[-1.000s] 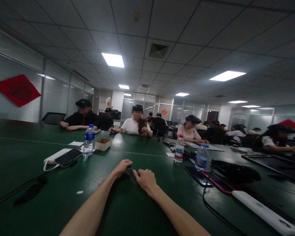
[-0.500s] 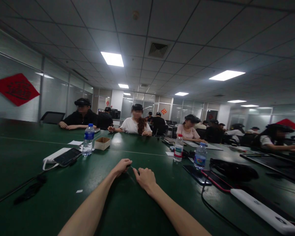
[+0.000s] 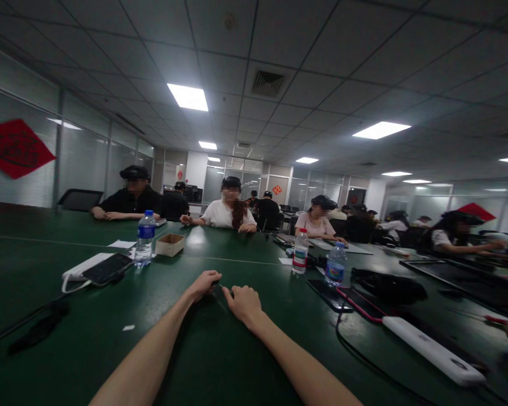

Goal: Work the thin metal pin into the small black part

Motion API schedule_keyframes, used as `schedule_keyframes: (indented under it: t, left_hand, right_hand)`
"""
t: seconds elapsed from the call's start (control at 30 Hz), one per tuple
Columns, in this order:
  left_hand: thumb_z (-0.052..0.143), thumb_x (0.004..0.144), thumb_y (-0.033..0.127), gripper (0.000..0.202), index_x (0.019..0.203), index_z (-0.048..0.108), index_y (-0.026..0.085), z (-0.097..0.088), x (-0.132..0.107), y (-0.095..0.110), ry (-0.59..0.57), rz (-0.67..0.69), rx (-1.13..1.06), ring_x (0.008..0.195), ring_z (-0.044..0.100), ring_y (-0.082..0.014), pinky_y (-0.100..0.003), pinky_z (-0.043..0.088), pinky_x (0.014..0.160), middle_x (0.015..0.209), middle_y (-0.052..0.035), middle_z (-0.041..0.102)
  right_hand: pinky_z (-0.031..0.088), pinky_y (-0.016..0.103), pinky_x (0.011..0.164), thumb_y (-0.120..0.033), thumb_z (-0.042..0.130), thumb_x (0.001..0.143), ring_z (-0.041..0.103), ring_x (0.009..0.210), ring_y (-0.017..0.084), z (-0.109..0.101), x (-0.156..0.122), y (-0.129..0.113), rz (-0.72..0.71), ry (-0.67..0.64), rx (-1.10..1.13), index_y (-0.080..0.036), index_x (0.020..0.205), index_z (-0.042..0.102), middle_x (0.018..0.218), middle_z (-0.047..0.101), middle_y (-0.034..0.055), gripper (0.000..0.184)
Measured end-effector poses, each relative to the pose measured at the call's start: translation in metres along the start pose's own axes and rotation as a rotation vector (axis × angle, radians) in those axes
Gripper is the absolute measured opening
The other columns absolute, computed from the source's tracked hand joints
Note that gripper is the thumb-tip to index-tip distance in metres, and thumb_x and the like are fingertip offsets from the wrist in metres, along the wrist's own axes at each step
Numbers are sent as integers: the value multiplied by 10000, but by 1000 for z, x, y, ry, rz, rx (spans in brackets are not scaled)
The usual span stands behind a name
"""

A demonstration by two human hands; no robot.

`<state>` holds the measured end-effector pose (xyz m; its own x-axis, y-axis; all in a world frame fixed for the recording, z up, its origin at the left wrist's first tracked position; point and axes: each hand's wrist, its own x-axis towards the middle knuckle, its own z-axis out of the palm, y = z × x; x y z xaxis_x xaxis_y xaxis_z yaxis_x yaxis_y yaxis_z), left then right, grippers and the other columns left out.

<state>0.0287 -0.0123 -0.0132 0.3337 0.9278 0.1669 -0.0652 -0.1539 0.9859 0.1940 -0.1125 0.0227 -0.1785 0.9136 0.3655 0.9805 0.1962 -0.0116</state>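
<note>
Over the green table [image 3: 220,361], my left hand [image 3: 203,285] and my right hand [image 3: 244,305] are close together with a narrow gap between them. Both are closed, thumbs and fingers pinched. In the gap shows a thin, pale sliver [image 3: 221,286], too small to name. Whether one or both hands hold it is unclear, since the fingers cover most of it. Beyond my left hand stands a small open cardboard box [image 3: 170,246]. A small white scrap [image 3: 128,327] lies left of my left forearm.
At left are a blue-capped water bottle [image 3: 145,239], a phone [image 3: 108,269] and a white power bank [image 3: 84,267]. Two bottles, another phone [image 3: 329,295], a black pouch [image 3: 387,286] and a long white device [image 3: 432,349] with cables lie at right. Several people sit across the table.
The view has turned slightly to the right, so the table things sit further left. Another person's hand now shows at the right edge. My hands keep their closed pose.
</note>
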Motion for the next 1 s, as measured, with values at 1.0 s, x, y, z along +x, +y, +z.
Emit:
schedule_keyframes:
  t: [1.0]
  left_hand:
    - [688,682,600,484,702,438,186,0,-1,4,11,-4,13,407,272,-47,-193,118,413,505,95,326]
  right_hand:
    - [484,366,784,-612,226,980,686,930,288,-3,1,-1,7,-19,21,-162,1002,722,1013,715,184,671]
